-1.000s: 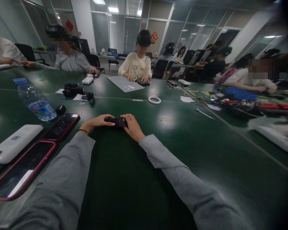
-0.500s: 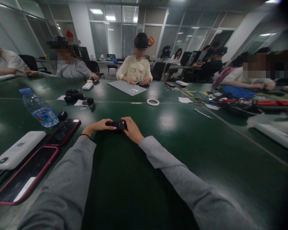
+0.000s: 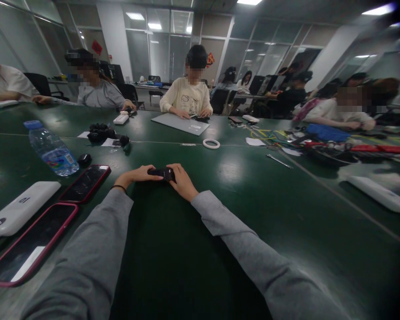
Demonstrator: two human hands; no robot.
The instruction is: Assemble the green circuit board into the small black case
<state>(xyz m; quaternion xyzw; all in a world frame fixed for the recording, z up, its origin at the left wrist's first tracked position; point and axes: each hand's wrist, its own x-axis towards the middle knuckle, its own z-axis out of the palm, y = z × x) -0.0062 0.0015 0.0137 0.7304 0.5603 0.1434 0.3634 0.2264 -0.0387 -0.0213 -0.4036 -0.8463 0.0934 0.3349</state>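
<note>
A small black device (image 3: 162, 174) is held between both hands, low over the green table (image 3: 240, 200). My left hand (image 3: 140, 174) has its fingers closed on the device's left end, thumb along the near side. My right hand (image 3: 183, 181) grips the right end, fingers bent over it. What the device is cannot be made out. To the left of my hands lie a red-edged phone (image 3: 85, 183) and a second phone in a pink-red case (image 3: 33, 244), beside a white power bank (image 3: 22, 208).
A water bottle (image 3: 55, 151) and a small black case (image 3: 84, 159) stand left. Further off are black cables (image 3: 102, 133), a tape roll (image 3: 211, 143), a grey board (image 3: 183, 123), a metal tool (image 3: 279, 161) and tangled wires (image 3: 280, 138). People sit around the table.
The view has shifted slightly. The black device has turned a little in my hands, which keep their grip. Across the table, the grey board has moved slightly to the right.
</note>
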